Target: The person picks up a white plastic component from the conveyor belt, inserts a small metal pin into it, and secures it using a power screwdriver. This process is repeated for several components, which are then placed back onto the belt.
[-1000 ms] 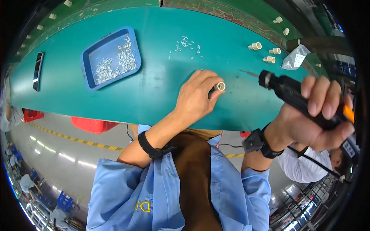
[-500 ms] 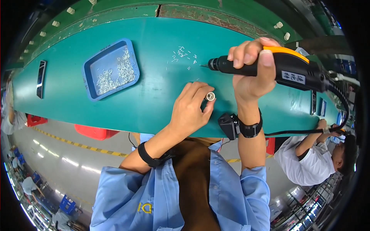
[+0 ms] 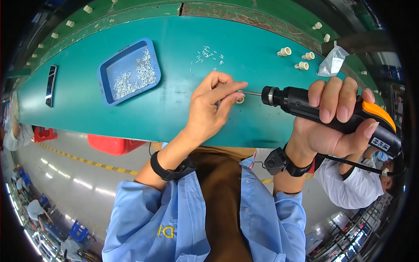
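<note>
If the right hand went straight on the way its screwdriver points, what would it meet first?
Most likely the fingertips of the left hand: the black screwdriver in the right hand has its bit aimed leftward at them. Depth is unclear, so whether bit and fingertips touch cannot be told.

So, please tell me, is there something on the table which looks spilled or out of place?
Yes: some small metal pieces lie scattered on the green table, beyond the left hand, while many similar ones sit inside the blue tray. That looks like a spill, though it may be deliberate.
</note>
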### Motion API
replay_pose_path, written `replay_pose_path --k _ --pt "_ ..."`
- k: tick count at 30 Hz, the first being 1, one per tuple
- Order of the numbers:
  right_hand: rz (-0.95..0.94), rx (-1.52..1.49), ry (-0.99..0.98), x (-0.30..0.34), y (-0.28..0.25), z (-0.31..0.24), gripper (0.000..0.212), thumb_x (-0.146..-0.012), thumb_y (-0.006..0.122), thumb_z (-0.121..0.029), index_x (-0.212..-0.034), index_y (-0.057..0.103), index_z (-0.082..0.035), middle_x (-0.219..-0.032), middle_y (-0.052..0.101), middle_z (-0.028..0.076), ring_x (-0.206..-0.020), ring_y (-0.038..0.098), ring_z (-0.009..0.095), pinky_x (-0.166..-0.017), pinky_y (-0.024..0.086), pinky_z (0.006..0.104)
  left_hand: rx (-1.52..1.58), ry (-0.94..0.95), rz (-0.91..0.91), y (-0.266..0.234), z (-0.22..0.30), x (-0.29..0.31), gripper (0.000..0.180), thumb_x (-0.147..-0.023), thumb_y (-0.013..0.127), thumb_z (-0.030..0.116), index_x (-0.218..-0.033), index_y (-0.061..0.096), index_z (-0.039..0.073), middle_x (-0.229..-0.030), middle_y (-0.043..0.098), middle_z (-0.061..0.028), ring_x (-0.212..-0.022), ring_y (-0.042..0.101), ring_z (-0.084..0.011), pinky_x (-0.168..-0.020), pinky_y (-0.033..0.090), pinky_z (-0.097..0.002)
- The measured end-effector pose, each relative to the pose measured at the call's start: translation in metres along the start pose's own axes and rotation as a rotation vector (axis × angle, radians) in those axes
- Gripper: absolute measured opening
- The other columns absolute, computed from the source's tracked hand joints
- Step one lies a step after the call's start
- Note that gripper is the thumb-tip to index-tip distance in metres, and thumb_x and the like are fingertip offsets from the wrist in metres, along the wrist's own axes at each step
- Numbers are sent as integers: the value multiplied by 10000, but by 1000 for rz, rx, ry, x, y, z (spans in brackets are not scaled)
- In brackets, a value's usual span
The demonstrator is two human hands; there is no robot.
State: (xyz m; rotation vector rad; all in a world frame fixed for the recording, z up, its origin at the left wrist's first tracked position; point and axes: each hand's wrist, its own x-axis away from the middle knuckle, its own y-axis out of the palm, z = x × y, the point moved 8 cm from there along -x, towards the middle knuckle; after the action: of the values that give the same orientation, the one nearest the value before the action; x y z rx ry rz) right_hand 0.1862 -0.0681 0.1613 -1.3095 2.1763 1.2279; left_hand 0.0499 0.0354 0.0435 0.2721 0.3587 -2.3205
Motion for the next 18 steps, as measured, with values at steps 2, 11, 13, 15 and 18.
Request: replay_pose_path --k 2,11,13,15,18 --pt "2 6 12 2 0 0 448 -910 441 -433 -1213 488 -107 -740 479 5 -550 458 134 -531 413 316 38 26 6 2 2 2 235 -754 642 -67 -974 675 8 -871 529 -67 -690 535 -139 -557 433 -247" --pt "-5 33 51 9 1 4 440 -899 456 -432 -1199 493 -111 -740 479 6 -545 462 139 -526 416 320 36 67 -11 2 0 9 210 -772 630 -49 -967 683 11 -829 532 -51 -693 509 -121 -589 409 -236" --pt "-13 38 59 10 1 5 440 -898 457 -432 -1198 493 -112 -739 478 6 -546 462 139 -526 417 321 21 96 -36 2 0 9 210 -772 628 -50 -967 682 8 -823 534 -52 -681 510 -122 -581 408 -235" --pt "-8 33 57 11 0 5 441 -899 459 -437 -1191 494 -108 -742 479 5 -550 465 139 -525 417 319 9 92 -26 -2 0 10 207 -773 627 -51 -964 682 6 -819 537 -53 -678 510 -121 -577 407 -235" --pt "-16 58 26 10 -2 -2 443 -901 463 -440 -1188 491 -105 -747 480 7 -556 467 140 -524 417 317 -7 96 -12 -5 1 8 201 -773 627 -54 -959 682 3 -812 542 -54 -671 510 -118 -569 406 -235"
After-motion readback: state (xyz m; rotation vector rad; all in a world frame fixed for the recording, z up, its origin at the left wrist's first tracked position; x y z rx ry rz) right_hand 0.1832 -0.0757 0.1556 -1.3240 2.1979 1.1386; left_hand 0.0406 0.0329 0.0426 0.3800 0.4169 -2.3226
